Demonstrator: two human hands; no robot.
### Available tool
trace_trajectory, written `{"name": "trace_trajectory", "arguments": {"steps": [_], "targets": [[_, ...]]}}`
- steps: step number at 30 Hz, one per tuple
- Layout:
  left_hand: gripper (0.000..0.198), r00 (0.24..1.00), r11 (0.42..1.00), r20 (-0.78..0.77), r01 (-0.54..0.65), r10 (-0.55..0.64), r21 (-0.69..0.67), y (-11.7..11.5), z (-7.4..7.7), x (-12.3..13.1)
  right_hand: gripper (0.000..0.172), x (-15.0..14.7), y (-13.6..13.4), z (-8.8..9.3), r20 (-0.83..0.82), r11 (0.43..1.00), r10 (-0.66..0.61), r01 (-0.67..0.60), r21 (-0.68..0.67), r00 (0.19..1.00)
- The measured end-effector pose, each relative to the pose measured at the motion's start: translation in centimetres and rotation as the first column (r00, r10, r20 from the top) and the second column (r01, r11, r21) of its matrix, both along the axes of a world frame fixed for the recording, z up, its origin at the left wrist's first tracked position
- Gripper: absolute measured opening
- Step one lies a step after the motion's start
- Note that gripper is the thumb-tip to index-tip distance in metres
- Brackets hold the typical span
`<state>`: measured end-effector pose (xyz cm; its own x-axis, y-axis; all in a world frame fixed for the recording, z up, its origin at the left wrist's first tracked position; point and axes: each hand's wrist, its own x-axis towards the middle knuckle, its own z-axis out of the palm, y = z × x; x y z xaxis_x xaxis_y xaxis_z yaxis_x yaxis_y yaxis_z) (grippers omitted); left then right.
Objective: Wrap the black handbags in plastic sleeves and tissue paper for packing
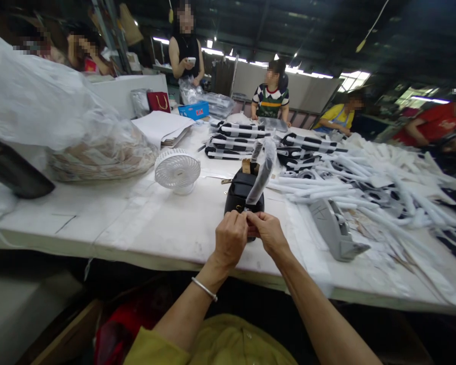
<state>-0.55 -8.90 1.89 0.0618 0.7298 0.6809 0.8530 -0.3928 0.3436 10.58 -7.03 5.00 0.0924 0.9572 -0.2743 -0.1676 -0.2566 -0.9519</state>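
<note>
A small black handbag (240, 188) stands on the white table in front of me, with gold-coloured metal parts on it. Its handle (264, 172), wrapped in clear and white plastic, arches up above the bag. My left hand (231, 235) is closed at the near end of the bag, close to the foot of the handle. Pinched beside it, fingertips almost touching, is my right hand (268, 232). The fingers cover the small part between them. A brown tag or card (246, 166) sticks up at the bag's far end.
A white fan (177, 171) stands left of the bag, a grey tape dispenser (336, 230) to its right. Wrapped straps (327, 187) and black-and-white bundles (235, 139) pile up beyond. A large plastic bag (79, 121) and dark bottle (15, 167) occupy the left. Several people are across the table.
</note>
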Motion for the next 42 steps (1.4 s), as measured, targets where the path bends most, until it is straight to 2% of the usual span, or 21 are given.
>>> {"name": "trace_trajectory", "arguments": {"steps": [4,9,11,14,16,18,21,24,25,27,29,30,31,33,34,35,37,38,39,40,42], "targets": [[0.029,0.992,0.999,-0.124,0.03,-0.025,0.034,-1.0,-0.2,0.3,0.043,0.1,0.1,1.0,0.028,0.999,0.024,-0.023,-0.044,0.999],[0.03,0.978,0.999,-0.206,0.036,-0.042,-0.034,-1.7,-0.4,0.7,0.039,-0.3,0.3,0.9,0.123,0.999,-0.035,0.038,-0.021,0.992],[0.033,0.985,0.996,-0.153,0.071,-0.078,-0.047,-1.9,-0.6,0.5,0.038,-0.3,0.3,0.5,0.119,0.999,-0.051,0.05,0.01,0.992],[0.034,0.979,0.98,0.105,0.182,-0.174,-0.079,-2.4,-1.1,-0.2,0.033,-0.1,0.3,0.3,0.097,1.0,-0.017,0.015,0.018,0.995],[0.031,0.938,0.968,0.3,0.218,-0.173,-0.122,-2.9,-1.4,-0.7,0.03,0.1,0.2,0.3,0.092,1.0,0.005,-0.006,0.012,0.996],[0.026,0.906,0.959,0.4,0.224,-0.138,-0.175,-3.3,-1.8,-1.0,0.029,0.1,0.2,0.4,0.084,1.0,0.008,-0.009,0.007,0.996],[0.02,0.92,0.959,0.372,0.207,-0.124,-0.192,-3.7,-2.3,-1.0,0.028,0.0,0.2,0.5,0.068,1.0,0.009,-0.009,-0.006,0.998],[0.018,0.974,0.976,0.182,0.164,-0.136,-0.145,-4.6,-2.5,-0.8,0.028,-0.1,0.3,0.3,0.075,1.0,-0.004,0.004,0.005,0.997],[0.019,0.98,0.973,0.108,0.181,-0.166,-0.147,-5.2,-2.5,-0.8,0.028,0.0,0.3,0.2,0.082,1.0,-0.01,0.009,0.02,0.997],[0.018,0.954,0.933,0.032,0.3,-0.299,-0.197,-6.4,-2.2,-1.0,0.029,0.2,0.5,0.1,0.087,0.999,-0.012,0.008,0.048,0.996],[0.015,0.905,0.87,0.131,0.425,-0.405,-0.251,-7.3,-1.4,-1.6,0.032,0.5,0.6,0.0,0.065,0.998,-0.003,0.0,0.056,0.998],[0.011,0.894,0.863,0.233,0.436,-0.382,-0.257,-7.4,-0.9,-2.1,0.034,0.7,0.7,0.0,0.047,0.999,0.005,-0.007,0.053,0.999],[0.009,0.885,0.877,0.354,0.404,-0.303,-0.259,-7.1,-0.3,-2.5,0.035,0.8,0.7,0.0,0.029,0.999,0.015,-0.016,0.049,0.999],[0.014,0.807,0.913,0.588,0.283,-0.06,-0.295,-5.7,0.8,-3.1,0.037,0.8,0.6,0.0,0.008,0.998,0.034,-0.034,0.05,0.999],[0.018,0.727,0.897,0.687,0.298,0.01,-0.328,-4.7,1.1,-3.1,0.037,0.8,0.5,0.0,0.007,0.998,0.041,-0.041,0.055,0.999],[0.022,0.624,0.852,0.781,0.392,0.031,-0.347,-3.6,1.4,-2.9,0.037,0.7,0.4,0.1,0.013,0.997,0.042,-0.043,0.058,0.999],[0.036,0.4,0.675,0.91,0.643,0.107,-0.362,-1.6,1.4,-1.9,0.037,0.6,0.2,0.1,0.035,0.998,0.032,-0.034,0.06,0.999],[0.042,0.3,0.591,0.94,0.734,0.16,-0.335,-0.8,1.2,-1.3,0.037,0.6,0.1,0.1,0.049,0.998,0.026,-0.029,0.062,0.998],[0.047,0.226,0.531,0.951,0.79,0.212,-0.306,-0.3,1.0,-0.6,0.036,0.6,0.0,0.1,0.06,0.997,0.023,-0.027,0.068,0.998],[0.049,0.174,0.506,0.952,0.815,0.251,-0.282,0.0,0.8,0.1,0.036,0.7,0.0,0.1,0.07,0.997,0.021,-0.026,0.076,0.997],[0.05,0.122,0.532,0.953,0.806,0.278,-0.258,0.2,0.4,1.0,0.036,0.9,0.0,-0.1,0.082,0.995,0.016,-0.024,0.093,0.997]]}}
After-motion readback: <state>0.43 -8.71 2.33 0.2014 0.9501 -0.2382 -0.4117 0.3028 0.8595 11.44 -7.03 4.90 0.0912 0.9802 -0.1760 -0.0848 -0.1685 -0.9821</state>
